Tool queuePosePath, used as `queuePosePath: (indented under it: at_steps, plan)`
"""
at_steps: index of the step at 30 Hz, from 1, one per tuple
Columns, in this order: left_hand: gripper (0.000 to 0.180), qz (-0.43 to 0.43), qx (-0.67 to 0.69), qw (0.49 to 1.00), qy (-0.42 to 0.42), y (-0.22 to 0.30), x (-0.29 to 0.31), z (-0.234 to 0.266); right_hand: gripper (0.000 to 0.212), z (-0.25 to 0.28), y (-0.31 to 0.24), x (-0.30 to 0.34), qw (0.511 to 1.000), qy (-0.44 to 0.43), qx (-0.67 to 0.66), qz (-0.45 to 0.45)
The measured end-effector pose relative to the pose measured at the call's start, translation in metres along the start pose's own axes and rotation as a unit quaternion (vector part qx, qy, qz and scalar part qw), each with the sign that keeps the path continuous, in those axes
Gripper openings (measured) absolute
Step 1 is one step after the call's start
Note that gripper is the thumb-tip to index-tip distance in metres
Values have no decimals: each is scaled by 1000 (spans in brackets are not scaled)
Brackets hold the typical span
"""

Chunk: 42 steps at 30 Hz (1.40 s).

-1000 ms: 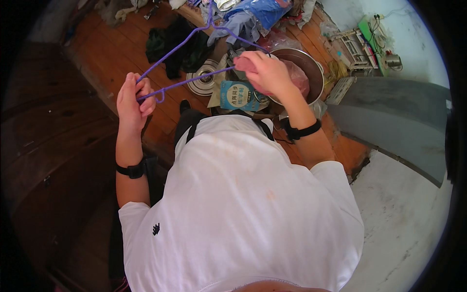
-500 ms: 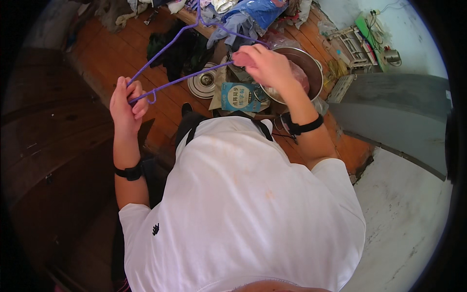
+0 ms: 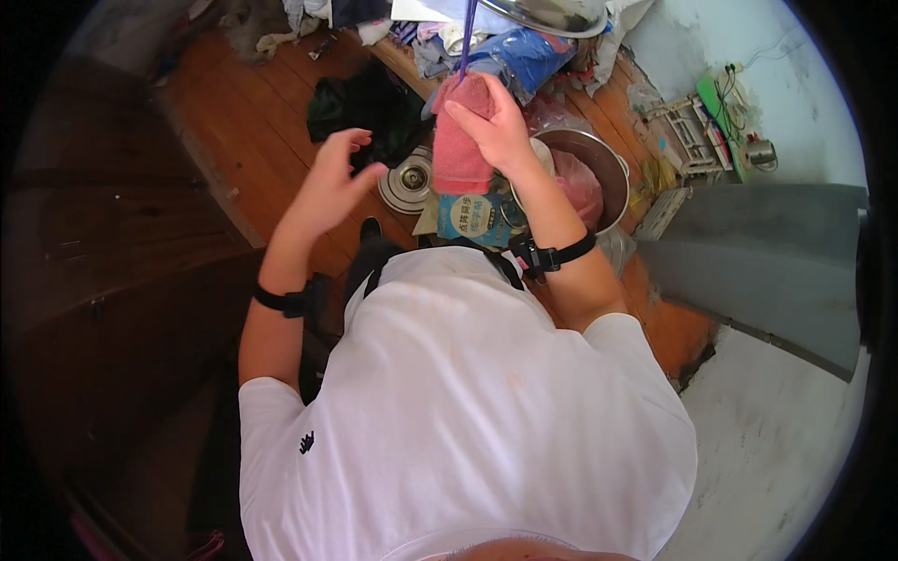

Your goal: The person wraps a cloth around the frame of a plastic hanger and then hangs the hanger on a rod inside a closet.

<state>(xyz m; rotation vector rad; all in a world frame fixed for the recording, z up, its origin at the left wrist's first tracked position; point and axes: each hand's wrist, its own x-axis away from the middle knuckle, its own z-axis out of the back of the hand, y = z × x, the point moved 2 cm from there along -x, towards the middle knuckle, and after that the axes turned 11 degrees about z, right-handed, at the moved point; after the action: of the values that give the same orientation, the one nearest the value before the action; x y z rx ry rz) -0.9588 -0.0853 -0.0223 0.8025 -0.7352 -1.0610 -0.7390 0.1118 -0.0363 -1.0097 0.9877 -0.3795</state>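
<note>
A small pink towel (image 3: 462, 159) hangs in front of me, with my right hand (image 3: 499, 126) closed on its upper right side. Above it a purple clothes hanger (image 3: 468, 37), seen nearly edge-on, runs from the towel's top up out of view. How the towel sits on the hanger is hidden. My left hand (image 3: 327, 182) is open to the left of the towel, thumb and fingers apart, touching nothing.
Beneath the hands lie a round metal lid (image 3: 408, 180), a blue booklet (image 3: 468, 220) and dark cloth (image 3: 369, 112). A large pot (image 3: 613, 178) holds pink plastic. Clothes (image 3: 514, 61) and a shiny basin (image 3: 561, 17) are beyond. A grey panel (image 3: 758, 252) stands at right.
My left hand has let go of the hanger and opened, moving right. The hanger has turned from broadside to edge-on. My right hand has moved slightly up, and the towel now hangs in full view.
</note>
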Motion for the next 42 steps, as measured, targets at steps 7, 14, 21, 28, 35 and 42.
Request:
queuePosePath:
  at_steps: [7,14,21,28,35,42]
  plan:
    - [68,-147,-78,984,64,7,-12,-31,44,-49,-48,-15,910,23,-363,-198]
    - [49,-83,43,994,55,-5,-11,-39,44,-71,-48,-9,903,-8,-365,-227]
    - [22,-122,8,976,179,-6,-4,-45,45,-74,-35,-14,923,-56,-307,-226]
    - [23,136,130,979,77,-27,-4,-12,51,-20,-21,-13,927,-124,-246,-254]
    - [28,152,214,964,30,-58,14,7,50,65,1,1,913,98,-248,-308]
    - [30,138,192,971,-32,-43,0,0,48,93,68,14,915,196,-215,-279]
